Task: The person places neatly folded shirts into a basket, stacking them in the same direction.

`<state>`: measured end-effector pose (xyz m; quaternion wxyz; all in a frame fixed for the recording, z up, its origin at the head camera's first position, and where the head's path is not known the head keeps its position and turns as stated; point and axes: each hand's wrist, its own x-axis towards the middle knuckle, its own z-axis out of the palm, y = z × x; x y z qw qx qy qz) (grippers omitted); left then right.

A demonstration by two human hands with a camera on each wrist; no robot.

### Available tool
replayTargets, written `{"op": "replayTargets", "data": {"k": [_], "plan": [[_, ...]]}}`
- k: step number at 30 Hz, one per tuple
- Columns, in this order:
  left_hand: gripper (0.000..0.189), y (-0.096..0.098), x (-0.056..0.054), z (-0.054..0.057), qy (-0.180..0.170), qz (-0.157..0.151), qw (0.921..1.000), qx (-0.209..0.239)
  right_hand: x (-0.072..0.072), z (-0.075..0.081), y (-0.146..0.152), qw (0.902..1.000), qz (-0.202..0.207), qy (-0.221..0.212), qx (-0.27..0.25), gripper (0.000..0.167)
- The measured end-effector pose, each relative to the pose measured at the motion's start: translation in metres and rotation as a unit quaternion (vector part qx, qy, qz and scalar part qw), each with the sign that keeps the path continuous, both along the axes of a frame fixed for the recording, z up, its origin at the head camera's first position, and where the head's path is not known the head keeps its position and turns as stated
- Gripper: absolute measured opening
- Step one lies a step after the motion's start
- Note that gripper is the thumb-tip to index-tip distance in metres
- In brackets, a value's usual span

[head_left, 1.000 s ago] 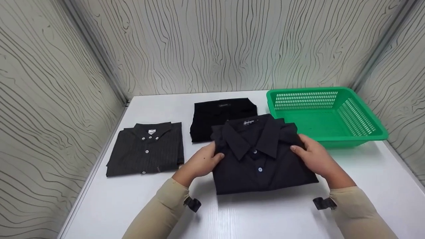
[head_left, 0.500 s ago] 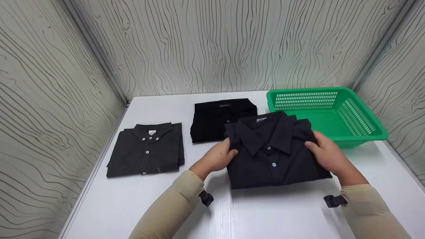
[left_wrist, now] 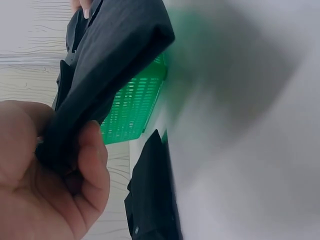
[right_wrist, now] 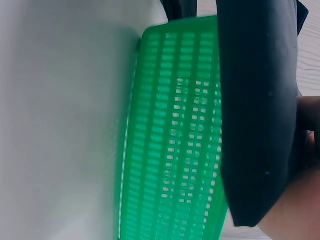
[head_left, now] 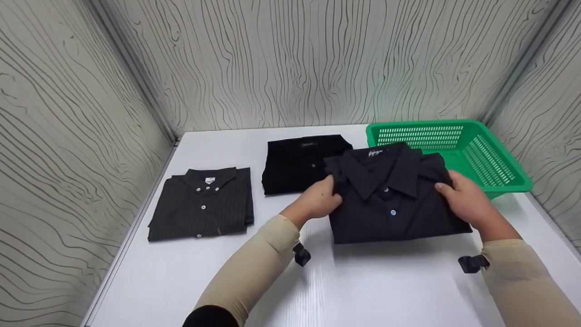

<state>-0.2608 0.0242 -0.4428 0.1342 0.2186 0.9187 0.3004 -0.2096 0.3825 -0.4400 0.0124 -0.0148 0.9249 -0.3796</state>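
A folded navy shirt (head_left: 363, 218), collar facing up and two light buttons showing, is held above the table between both hands. My left hand (head_left: 320, 198) grips its left side; in the left wrist view, thumb and fingers (left_wrist: 92, 162) curl round the folded edge. On the opposite side, my right hand (head_left: 465, 200) pinches the shirt with the thumb on top and the other fingers underneath. The shirt overlaps the front left corner of a green basket (head_left: 508, 179) in the head view. In the right wrist view, the basket's slotted wall (right_wrist: 170, 135) stands just beyond the shirt's edge.
A folded black shirt (head_left: 290, 170) lies at the back middle of the white table (head_left: 218, 281). Farther left rests a folded dark striped shirt (head_left: 199, 213) with white buttons. Wood-grain patterned walls (head_left: 290, 63) enclose the table at the back and both sides.
Both hands have carried the navy shirt right and slightly farther back, so it now covers part of the basket's front left. The other two shirts and the basket have stayed put.
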Motion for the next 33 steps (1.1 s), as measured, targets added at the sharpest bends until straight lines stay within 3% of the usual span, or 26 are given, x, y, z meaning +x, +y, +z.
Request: {"op": "replayTargets", "data": {"k": [8, 11, 18, 26, 33], "plan": [[0.069, 0.029, -0.009, 0.011, -0.037, 0.003, 0.9989, 0.029, -0.008, 0.008, 0.025, 0.9989, -0.028, 0.009, 0.037, 0.054], [0.068, 0.039, -0.011, 0.013, -0.037, 0.001, 0.999, 0.026, -0.012, 0.01, 0.033, 0.9979, -0.035, 0.02, 0.05, 0.051], [0.066, 0.065, -0.018, 0.02, -0.001, 0.014, 0.9999, 0.01, -0.019, 0.02, 0.053, 0.9953, -0.048, 0.033, 0.078, 0.053], [0.042, 0.089, -0.03, 0.023, 0.072, 0.016, 0.997, -0.02, -0.029, 0.032, 0.071, 0.9924, -0.071, 0.031, 0.095, 0.052], [0.04, 0.098, -0.036, 0.029, 0.081, 0.03, 0.9952, -0.045, -0.034, 0.035, 0.077, 0.9932, -0.081, 0.019, 0.082, 0.055]]}}
